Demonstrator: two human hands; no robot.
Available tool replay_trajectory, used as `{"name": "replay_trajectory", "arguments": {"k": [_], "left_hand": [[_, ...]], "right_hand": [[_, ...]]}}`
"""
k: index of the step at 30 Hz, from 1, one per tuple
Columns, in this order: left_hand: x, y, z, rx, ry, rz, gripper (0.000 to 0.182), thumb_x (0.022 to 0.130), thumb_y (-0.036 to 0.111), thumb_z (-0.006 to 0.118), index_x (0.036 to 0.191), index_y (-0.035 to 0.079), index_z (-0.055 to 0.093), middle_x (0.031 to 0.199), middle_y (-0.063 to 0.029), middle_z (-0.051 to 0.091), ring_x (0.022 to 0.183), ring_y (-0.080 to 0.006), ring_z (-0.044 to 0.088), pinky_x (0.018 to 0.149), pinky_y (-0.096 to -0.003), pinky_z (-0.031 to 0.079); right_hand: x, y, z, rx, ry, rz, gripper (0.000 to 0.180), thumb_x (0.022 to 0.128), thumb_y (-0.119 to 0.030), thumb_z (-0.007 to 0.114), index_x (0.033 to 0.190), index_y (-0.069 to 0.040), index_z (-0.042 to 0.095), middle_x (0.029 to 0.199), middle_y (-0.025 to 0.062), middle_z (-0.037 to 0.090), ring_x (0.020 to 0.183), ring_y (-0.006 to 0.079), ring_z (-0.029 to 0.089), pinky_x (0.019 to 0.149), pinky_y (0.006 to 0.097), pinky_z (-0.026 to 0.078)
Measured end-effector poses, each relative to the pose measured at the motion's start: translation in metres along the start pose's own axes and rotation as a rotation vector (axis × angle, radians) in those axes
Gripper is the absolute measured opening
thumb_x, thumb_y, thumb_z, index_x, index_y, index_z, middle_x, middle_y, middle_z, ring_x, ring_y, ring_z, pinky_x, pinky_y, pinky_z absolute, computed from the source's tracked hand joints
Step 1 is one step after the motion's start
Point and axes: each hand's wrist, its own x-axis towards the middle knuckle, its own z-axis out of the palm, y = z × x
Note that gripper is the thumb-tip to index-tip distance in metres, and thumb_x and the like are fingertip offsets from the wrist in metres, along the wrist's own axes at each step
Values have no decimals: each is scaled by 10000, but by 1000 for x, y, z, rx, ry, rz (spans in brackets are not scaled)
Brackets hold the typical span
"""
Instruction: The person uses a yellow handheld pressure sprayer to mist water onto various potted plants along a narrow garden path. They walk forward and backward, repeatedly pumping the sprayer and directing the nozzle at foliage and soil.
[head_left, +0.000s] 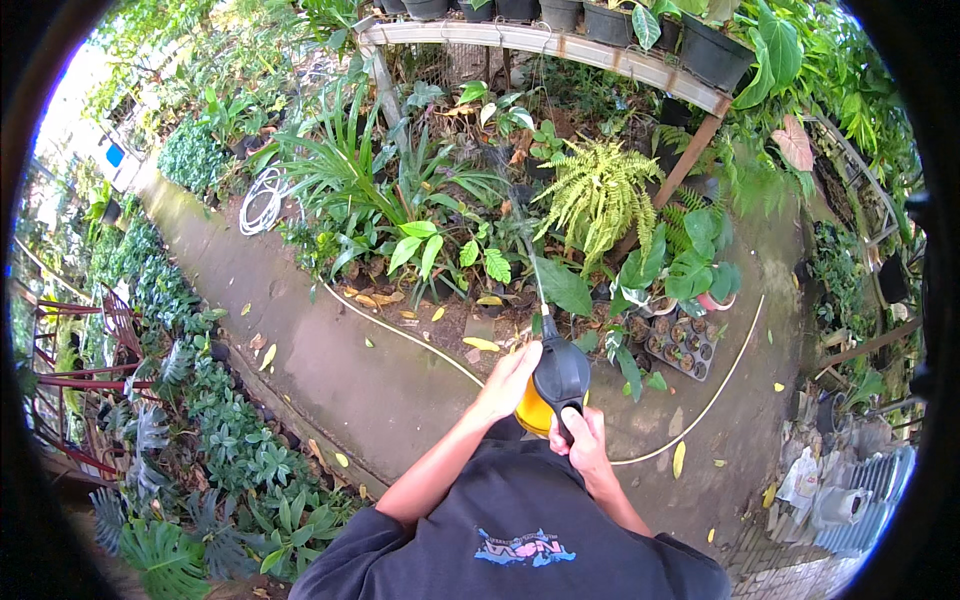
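A hand-held pump sprayer with a black head and yellow tank (529, 411) is in front of my dark shirt, its nozzle (545, 309) pointing away from me. A thin jet of water leaves the nozzle towards the potted plants. My right hand (583, 437) is closed around the sprayer's black handle, thumb on top. My left hand (510, 381) rests against the left side of the sprayer, fingers extended; its palm side is hidden. Beyond the nozzle stand a yellow-green fern (600, 191), long strappy leaves (345, 172) and a broad-leaved plant (564, 286).
A pale hose (405, 334) curves across the concrete path (315, 375). A seedling tray (684, 366) sits right of the plants. Above them runs a metal shelf (600, 56) with black pots. A coiled white hose (262, 202) lies at upper left; leafy plants border the left side.
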Motion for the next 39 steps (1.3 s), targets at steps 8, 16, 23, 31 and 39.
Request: {"name": "replay_trajectory", "arguments": {"k": [8,16,23,31,39], "left_hand": [[24,-22,19,-406,173,165,487,990,391,385,1206,-13,550,1061,-104,650,956,-174,627,863,-305,501],[52,-24,7,-488,192,131,462,965,343,395,1177,-38,549,1038,-122,643,922,-189,621,857,-318,502],[70,-5,13,-537,423,79,332,963,248,500,1111,-31,606,945,-53,630,873,-115,570,822,-268,467],[76,10,-7,-578,319,191,262,966,232,448,929,24,602,794,1,601,735,-90,553,661,-249,436],[48,-3,-7,-398,320,124,388,974,248,443,1223,-43,506,1130,-136,603,988,-185,594,906,-331,489]], "right_hand": [[24,-22,5,-7,-153,-9,321,990,-273,529,827,2,556,603,20,506,477,79,447,440,239,358],[46,-34,8,-66,-205,5,389,994,-349,528,857,14,565,639,47,556,559,113,539,514,256,433],[64,-38,15,-48,-210,-167,400,1004,-353,482,846,8,555,641,76,585,546,140,558,511,281,449],[82,-48,17,17,-251,46,390,980,-323,509,761,-1,536,557,45,498,440,104,437,418,256,343],[72,-19,14,16,-247,-46,412,953,-306,527,678,1,525,533,42,492,437,108,441,422,258,342]]}}
